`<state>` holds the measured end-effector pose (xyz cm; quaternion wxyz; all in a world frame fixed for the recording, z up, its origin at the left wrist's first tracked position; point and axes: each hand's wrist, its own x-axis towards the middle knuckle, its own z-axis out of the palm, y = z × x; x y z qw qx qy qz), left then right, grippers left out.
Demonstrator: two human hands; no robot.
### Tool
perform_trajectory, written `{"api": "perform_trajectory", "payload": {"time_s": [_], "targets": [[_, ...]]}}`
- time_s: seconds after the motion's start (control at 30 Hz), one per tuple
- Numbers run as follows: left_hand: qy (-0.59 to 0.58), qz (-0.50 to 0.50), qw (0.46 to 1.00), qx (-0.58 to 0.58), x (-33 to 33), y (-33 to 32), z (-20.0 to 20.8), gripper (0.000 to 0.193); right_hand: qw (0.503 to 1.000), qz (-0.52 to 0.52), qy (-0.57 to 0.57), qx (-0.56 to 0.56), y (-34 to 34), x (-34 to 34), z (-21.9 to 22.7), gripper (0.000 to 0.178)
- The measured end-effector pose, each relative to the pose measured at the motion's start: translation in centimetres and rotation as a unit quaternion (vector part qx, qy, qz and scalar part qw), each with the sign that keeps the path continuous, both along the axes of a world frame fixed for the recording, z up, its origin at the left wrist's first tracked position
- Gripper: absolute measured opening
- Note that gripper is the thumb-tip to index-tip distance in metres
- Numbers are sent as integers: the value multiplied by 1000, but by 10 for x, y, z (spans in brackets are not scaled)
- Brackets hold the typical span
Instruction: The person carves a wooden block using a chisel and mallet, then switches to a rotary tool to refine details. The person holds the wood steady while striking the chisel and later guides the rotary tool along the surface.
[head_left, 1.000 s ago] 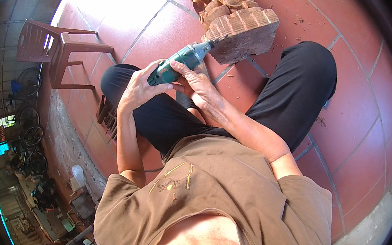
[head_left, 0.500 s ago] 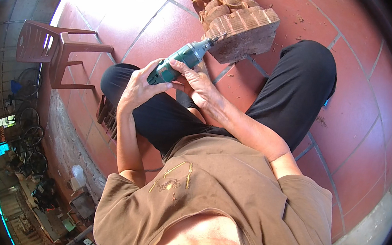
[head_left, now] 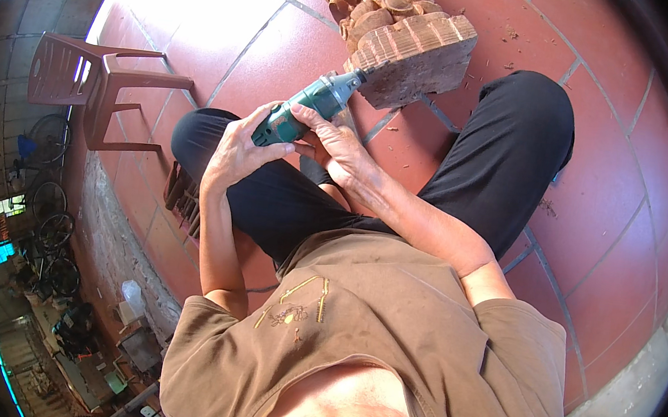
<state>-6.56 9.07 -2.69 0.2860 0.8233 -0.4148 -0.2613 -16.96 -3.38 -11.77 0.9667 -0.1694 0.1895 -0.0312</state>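
Observation:
A green rotary tool (head_left: 317, 99) with a grey nose is held over my lap, its tip pointing up and right. My left hand (head_left: 234, 148) is closed around its rear end, thumb along the underside. My right hand (head_left: 337, 145) wraps its middle, with the thumb lying on top of the body. Just beyond the tip lies a carved wooden figure (head_left: 406, 48) on its side, its flat base toward me. The tip overlaps the edge of the base; whether they touch I cannot tell.
A brown plastic chair (head_left: 105, 88) stands at the left. Several thin tools (head_left: 184, 204) lie beside my left leg. Wood chips (head_left: 512, 33) are scattered on the red tiled floor (head_left: 599, 197). Bicycles (head_left: 51, 230) and clutter line the far left.
Almost nothing differs. The tool's front end has shifted very slightly, while both hands keep the same grip and the carving stays in place.

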Motion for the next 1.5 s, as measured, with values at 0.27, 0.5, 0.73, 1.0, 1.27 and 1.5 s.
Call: {"api": "perform_trajectory", "payload": {"time_s": [0.27, 0.5, 0.73, 1.0, 1.27, 1.5], "targets": [[7, 19, 1000, 2, 0, -1, -2, 61, 1000, 5, 3, 1, -3, 6, -4, 23], [-14, 13, 1000, -14, 3, 1, -8, 62, 1000, 7, 2, 0, -7, 12, -8, 23], [-25, 14, 999, -36, 4, 0, -11, 62, 999, -8, 10, -34, -10, 10, 4, 27], [-28, 11, 999, -19, 3, -2, -6, 62, 1000, -1, 7, -28, -9, 9, 1, 26], [11, 13, 1000, 1, 0, -4, 1, 61, 1000, -3, 0, -6, -3, 4, -3, 25], [21, 7, 1000, 3, 2, -3, 0, 60, 1000, -15, 19, -2, 0, 1, 2, 25]]}}
